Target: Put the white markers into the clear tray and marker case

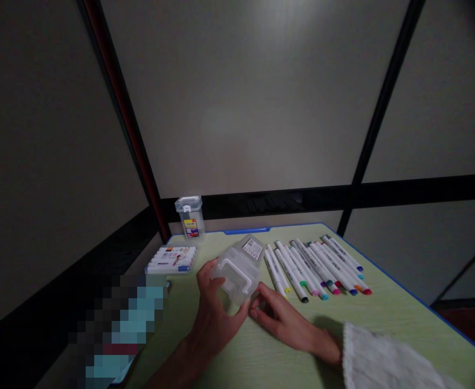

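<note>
The left hand [218,317] is gripping a clear plastic box [234,261] tilted above the surface [237,373], fingers and thumb spread around its sides, while the right hand [288,321] is curling loosely beside its near end, whether pinching it being impossible to tell. The box is looking cloudy and see-through, showing a printed label [252,248], with capped markers [310,265] lying to its right.

Lane betw. flat marker pack [170,260] at L and clear box [237,270] at ctr. Left hand [217,319] + right hand [284,319] block lower ctr. Loose markers [303,268] obstruct ctr-R; tabletop [387,313] open below them, above sleeve [387,359]. Wall [241,108] bounds back.
</note>
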`<state>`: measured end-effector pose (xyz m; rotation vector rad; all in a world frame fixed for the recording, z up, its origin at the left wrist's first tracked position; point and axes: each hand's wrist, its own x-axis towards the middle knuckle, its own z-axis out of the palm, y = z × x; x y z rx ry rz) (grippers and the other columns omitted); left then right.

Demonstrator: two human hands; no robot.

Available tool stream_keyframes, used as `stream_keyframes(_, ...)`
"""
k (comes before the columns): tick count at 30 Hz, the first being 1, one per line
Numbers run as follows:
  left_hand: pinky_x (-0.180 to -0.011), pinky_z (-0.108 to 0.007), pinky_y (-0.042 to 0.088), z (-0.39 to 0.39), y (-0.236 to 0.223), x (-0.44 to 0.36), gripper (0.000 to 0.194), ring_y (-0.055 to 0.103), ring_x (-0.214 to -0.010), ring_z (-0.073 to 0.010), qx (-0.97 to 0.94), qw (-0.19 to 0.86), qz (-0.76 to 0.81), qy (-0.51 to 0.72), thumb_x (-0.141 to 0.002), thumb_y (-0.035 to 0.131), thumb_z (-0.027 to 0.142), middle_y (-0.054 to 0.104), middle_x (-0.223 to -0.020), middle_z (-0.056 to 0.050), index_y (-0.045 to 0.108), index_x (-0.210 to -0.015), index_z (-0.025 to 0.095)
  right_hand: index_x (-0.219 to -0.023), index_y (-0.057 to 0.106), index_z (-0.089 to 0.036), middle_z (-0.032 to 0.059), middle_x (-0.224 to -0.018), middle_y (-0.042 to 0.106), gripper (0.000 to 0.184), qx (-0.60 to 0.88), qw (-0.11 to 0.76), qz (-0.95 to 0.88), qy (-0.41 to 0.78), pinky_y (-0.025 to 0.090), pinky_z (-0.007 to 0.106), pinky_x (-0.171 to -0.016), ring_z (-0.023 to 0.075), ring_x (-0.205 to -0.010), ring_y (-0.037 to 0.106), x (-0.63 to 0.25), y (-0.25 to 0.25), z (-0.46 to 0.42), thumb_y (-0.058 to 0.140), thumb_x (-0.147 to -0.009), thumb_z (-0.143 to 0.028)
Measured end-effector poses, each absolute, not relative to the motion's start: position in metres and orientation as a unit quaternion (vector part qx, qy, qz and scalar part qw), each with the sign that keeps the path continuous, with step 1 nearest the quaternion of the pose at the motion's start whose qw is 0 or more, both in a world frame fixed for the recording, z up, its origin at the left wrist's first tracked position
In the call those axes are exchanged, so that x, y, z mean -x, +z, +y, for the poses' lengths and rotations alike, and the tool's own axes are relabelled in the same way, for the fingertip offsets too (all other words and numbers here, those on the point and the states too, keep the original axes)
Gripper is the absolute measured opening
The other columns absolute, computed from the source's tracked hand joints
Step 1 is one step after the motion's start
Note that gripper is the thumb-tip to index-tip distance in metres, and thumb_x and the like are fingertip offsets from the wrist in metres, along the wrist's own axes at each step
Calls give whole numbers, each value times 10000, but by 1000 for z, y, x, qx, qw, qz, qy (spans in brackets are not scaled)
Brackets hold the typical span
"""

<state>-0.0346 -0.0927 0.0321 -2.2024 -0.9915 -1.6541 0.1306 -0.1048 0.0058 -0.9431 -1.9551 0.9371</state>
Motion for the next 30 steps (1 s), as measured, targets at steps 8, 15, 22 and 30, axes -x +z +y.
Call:
stream_keyframes(8,-821,-458,477,-90,19,45,582,454,-1112,-287,754,117,-304,-571,-571,663,90,381,-1210,-134,343,-1039,223,-1159,383,-248,46,-1024,521,445,314,494,-584,562,449,256,-609,136,-790,542,-130,4,-95,565,-789,-413)
stream_keyframes(15,-861,-460,478,-93,15,51,536,396,-1185,-294,804,113,-246,-530,-612,623,56,326,-1273,-114,358,-1036,249,-1174,399,-252,46,-1026,585,562,295,526,-409,685,459,307,-697,171,-874,586,-130,11,-93,614,-721,-505)
stream_keyframes(22,-913,-474,445,-90,13,52,573,359,-1213,-283,831,127,-192,-506,-617,580,16,313,-1284,-104,355,-1086,257,-1161,429,-264,19,-1026,605,501,257,513,-368,731,467,269,-715,133,-849,603,-129,9,-96,651,-732,-398)
stream_keyframes(30,-895,-506,443,-92,4,45,550,460,-1126,-250,854,165,-168,-463,-659,574,36,428,-1193,-88,379,-1110,283,-1017,525,-238,3,-976,630,386,231,510,-363,745,461,263,-709,134,-819,602,-131,11,-97,660,-709,-428)
